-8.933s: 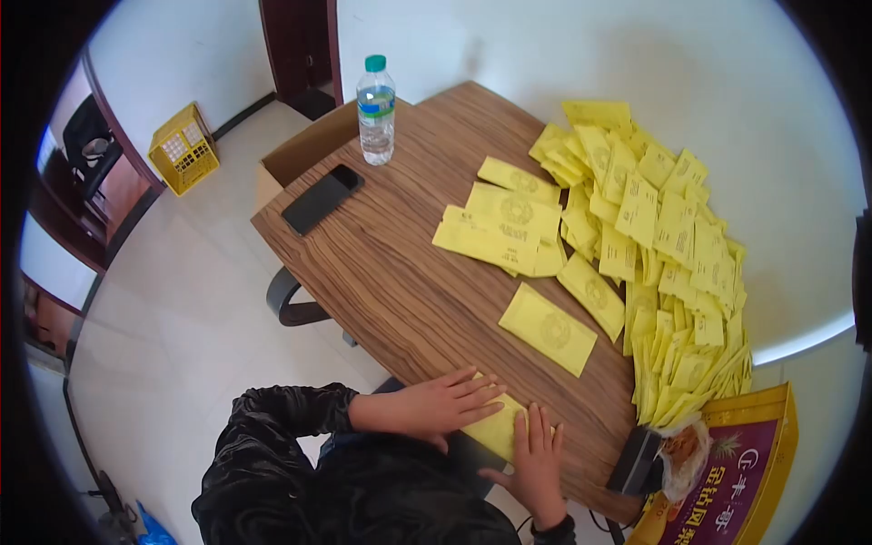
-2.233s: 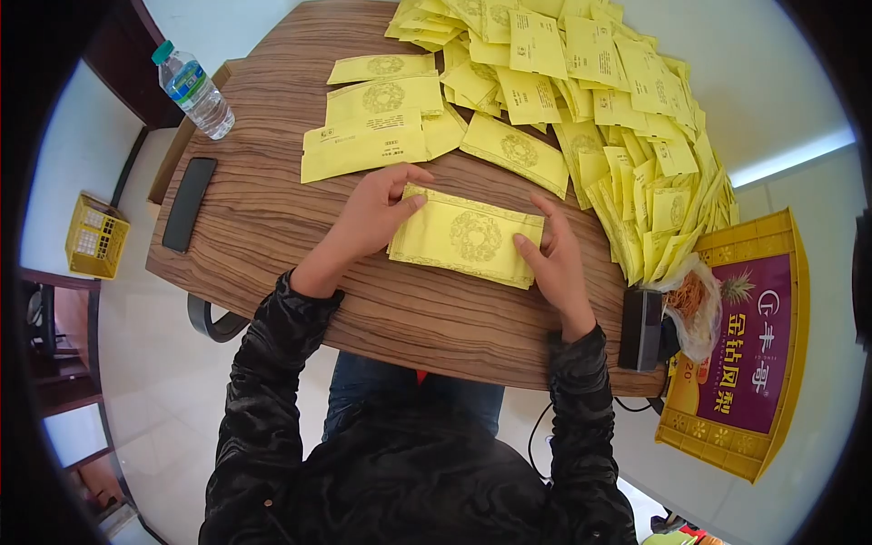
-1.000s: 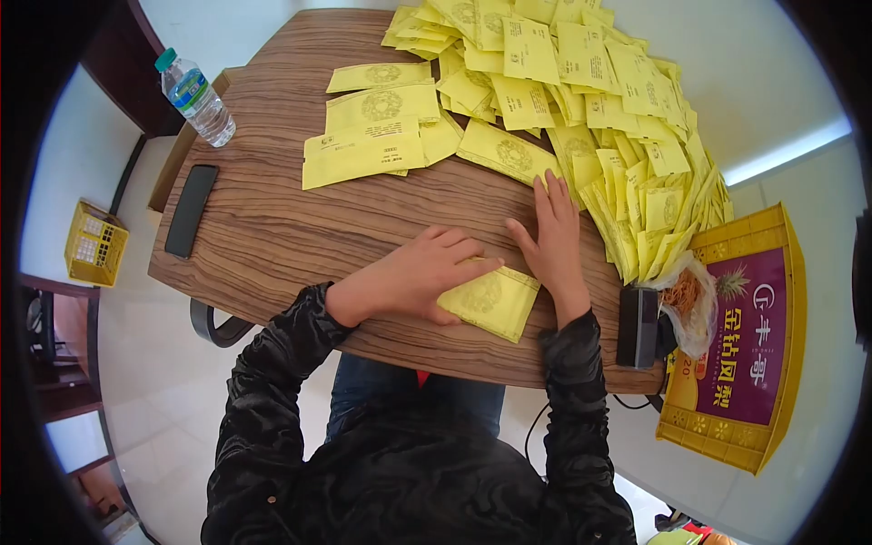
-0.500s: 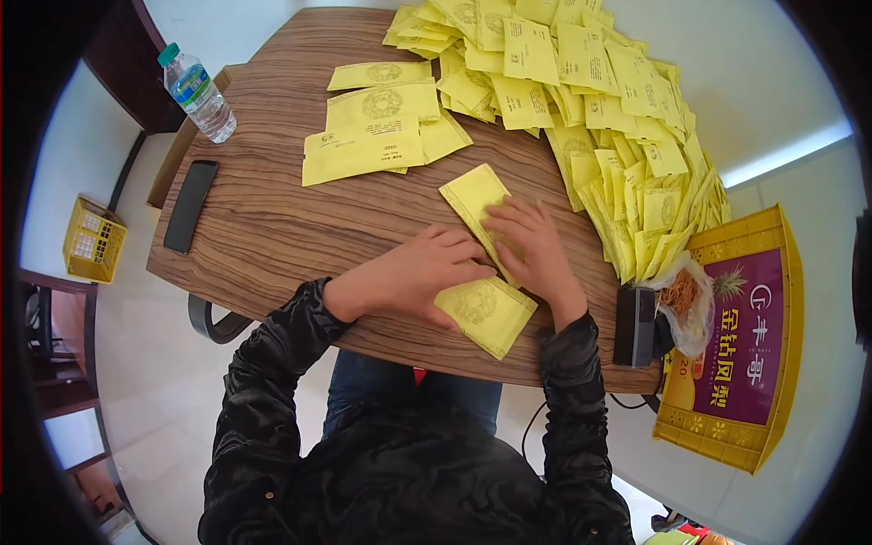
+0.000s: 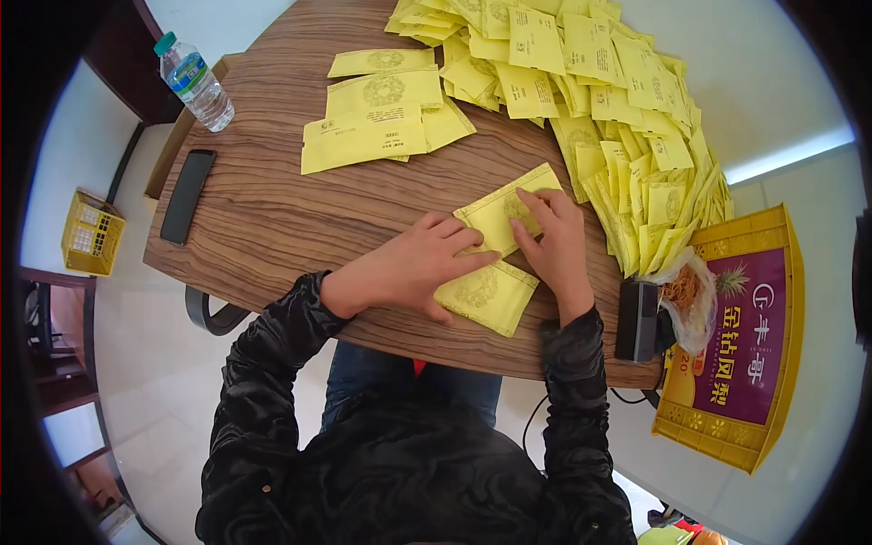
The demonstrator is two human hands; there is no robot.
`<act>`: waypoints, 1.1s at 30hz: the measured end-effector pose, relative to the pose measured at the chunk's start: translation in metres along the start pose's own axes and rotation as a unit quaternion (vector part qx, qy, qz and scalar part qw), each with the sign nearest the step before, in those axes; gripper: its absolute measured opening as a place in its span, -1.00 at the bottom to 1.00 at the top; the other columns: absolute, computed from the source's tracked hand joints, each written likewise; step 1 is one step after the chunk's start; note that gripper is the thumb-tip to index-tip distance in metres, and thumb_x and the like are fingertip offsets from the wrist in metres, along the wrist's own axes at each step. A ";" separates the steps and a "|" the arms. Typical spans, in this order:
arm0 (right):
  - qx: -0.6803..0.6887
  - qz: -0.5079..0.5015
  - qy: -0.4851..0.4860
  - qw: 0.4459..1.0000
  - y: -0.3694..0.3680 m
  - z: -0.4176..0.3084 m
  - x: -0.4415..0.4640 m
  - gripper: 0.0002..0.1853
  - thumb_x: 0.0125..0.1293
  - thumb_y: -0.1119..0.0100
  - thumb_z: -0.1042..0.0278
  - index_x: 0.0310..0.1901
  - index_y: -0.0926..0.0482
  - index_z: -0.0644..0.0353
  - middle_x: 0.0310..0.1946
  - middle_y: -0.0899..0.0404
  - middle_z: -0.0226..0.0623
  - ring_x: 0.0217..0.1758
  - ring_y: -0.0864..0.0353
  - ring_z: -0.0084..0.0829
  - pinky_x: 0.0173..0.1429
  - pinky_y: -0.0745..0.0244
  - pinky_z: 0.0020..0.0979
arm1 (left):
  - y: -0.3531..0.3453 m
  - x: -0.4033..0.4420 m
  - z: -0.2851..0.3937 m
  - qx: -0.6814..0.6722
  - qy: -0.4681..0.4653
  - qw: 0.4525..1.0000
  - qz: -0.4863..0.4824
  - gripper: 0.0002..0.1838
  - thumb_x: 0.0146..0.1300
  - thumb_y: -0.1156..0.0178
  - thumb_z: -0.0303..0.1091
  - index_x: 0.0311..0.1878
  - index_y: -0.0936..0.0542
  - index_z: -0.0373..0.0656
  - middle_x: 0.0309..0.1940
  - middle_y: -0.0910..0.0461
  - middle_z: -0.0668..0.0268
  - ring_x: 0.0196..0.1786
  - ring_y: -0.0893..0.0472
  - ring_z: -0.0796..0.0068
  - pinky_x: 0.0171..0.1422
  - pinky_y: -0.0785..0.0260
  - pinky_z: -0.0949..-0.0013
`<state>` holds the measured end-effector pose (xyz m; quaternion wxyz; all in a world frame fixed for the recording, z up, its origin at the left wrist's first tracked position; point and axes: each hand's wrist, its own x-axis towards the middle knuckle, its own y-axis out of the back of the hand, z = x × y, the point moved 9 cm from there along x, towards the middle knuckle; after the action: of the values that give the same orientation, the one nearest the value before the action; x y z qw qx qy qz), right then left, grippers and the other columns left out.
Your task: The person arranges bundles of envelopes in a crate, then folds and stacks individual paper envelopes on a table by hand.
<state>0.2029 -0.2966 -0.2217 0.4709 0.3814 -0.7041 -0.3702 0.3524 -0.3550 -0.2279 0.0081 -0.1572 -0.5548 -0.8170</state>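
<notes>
Two yellow printed paper packets lie in front of me on the wood-grain table, the upper packet (image 5: 490, 218) slanting up to the right and the lower packet (image 5: 486, 295) partly under its edge. My left hand (image 5: 409, 268) rests at their left side, thumb and fingers apart, fingertips touching the packets where they meet. On the upper packet's face, the thumb and fingers of my right hand (image 5: 556, 245) are spread and press lightly from the right. Neither hand visibly grips a packet.
A large heap of yellow packets (image 5: 636, 100) fills the back right, with several packets (image 5: 363, 136) at the back left. A phone (image 5: 188, 197) and water bottle (image 5: 195, 82) stand left. A black box (image 5: 636, 320), a bag of rubber bands (image 5: 688, 300) and a yellow crate (image 5: 736, 336) are right.
The upper packet has turned, its far end swinging from upper left to upper right. My right hand has shifted slightly and now rests on its face; my left hand has barely moved.
</notes>
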 end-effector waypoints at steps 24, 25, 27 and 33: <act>-0.015 -0.017 0.024 0.999 -0.018 -0.016 0.000 -0.50 0.33 -0.32 0.24 0.29 -0.60 0.10 0.29 -0.57 -0.29 0.23 -0.53 -0.23 0.33 -0.36 -0.23 | 0.014 0.003 -0.065 0.066 0.129 0.982 0.118 -0.31 0.28 -0.28 0.20 0.24 -0.58 -0.20 0.36 -0.50 0.17 0.43 -0.42 0.09 0.51 -0.22 0.08; -0.003 -0.022 0.027 0.999 -0.019 -0.014 0.000 -0.51 0.34 -0.31 0.24 0.30 -0.59 0.11 0.30 -0.57 -0.29 0.23 -0.53 -0.23 0.33 -0.35 -0.22 | 0.015 0.004 -0.070 0.083 0.135 0.980 0.119 -0.30 0.29 -0.27 0.21 0.24 -0.57 -0.21 0.36 -0.50 0.17 0.43 -0.42 0.08 0.51 -0.23 0.08; 0.029 -0.029 0.023 0.999 -0.017 -0.010 0.003 -0.48 0.36 -0.29 0.26 0.33 -0.55 0.16 0.38 -0.51 -0.27 0.32 -0.49 -0.22 0.40 -0.30 -0.17 | 0.017 0.011 -0.077 0.079 0.143 0.980 0.112 -0.27 0.30 -0.24 0.22 0.26 -0.55 -0.25 0.40 -0.47 0.12 0.46 -0.39 0.03 0.53 -0.21 0.04; 0.078 -0.115 0.037 0.990 -0.046 -0.018 -0.001 -0.29 0.40 -0.15 0.30 0.55 -0.24 0.24 0.58 -0.24 -0.14 0.67 -0.15 -0.13 0.69 0.05 -0.06 | -0.006 0.026 -0.070 0.080 0.093 0.981 0.152 -0.18 0.32 -0.21 0.25 0.34 -0.46 -0.34 0.47 -0.35 -0.07 0.55 -0.27 -0.10 0.64 -0.08 -0.01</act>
<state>0.2287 -0.3183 -0.2578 0.4195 0.5093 -0.6643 -0.3513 0.3096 -0.4124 -0.2502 0.1965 -0.1615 -0.5844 -0.7705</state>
